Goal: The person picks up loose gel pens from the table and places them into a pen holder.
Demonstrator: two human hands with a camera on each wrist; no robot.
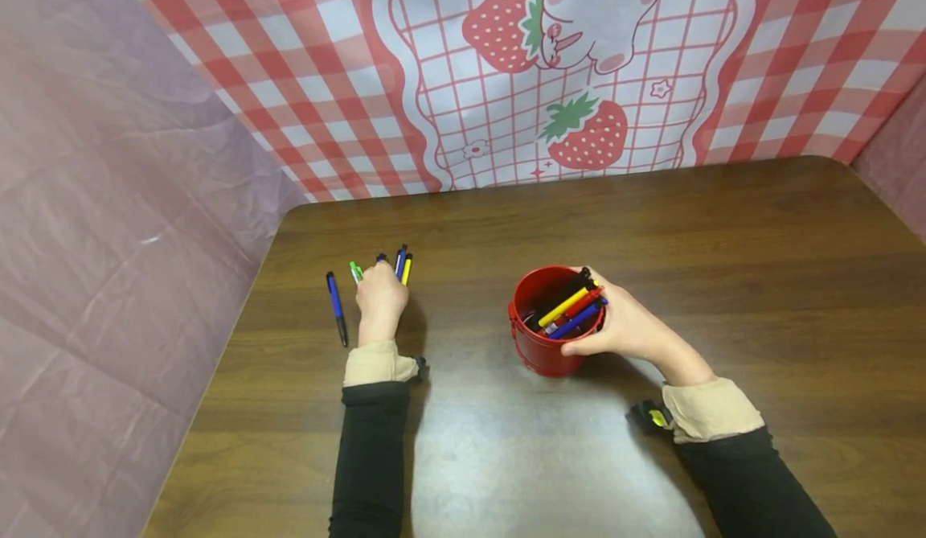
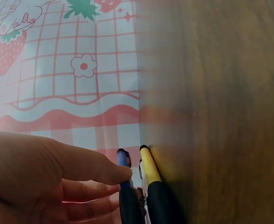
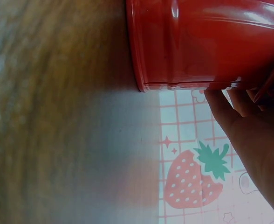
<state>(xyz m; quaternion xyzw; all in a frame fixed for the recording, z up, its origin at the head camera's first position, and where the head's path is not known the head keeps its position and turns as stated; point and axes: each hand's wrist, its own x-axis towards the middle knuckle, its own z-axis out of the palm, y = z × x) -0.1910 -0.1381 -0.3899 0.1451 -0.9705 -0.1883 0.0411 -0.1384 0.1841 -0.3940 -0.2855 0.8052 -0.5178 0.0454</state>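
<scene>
On the left of the table, my left hand (image 1: 382, 295) is over a small group of pens. In the left wrist view its thumb and fingers pinch a blue pen (image 2: 124, 159) with a black grip. Right beside it is a yellow pen (image 2: 149, 165); a green pen (image 1: 355, 271) pokes out by the knuckles. My right hand (image 1: 628, 327) grips the red bucket (image 1: 541, 355) by its right side, thumb at the front near the rim. Inside the bucket lean several pens, among them yellow (image 1: 560, 309), red and blue ones. The left fingertips are hidden in the head view.
A separate blue pen (image 1: 336, 306) with a black grip lies left of my left hand. The wooden table (image 1: 463, 457) meets a red checked cloth with strawberries (image 1: 506, 23) at the back. Pink fabric (image 1: 108, 281) hangs past the left edge.
</scene>
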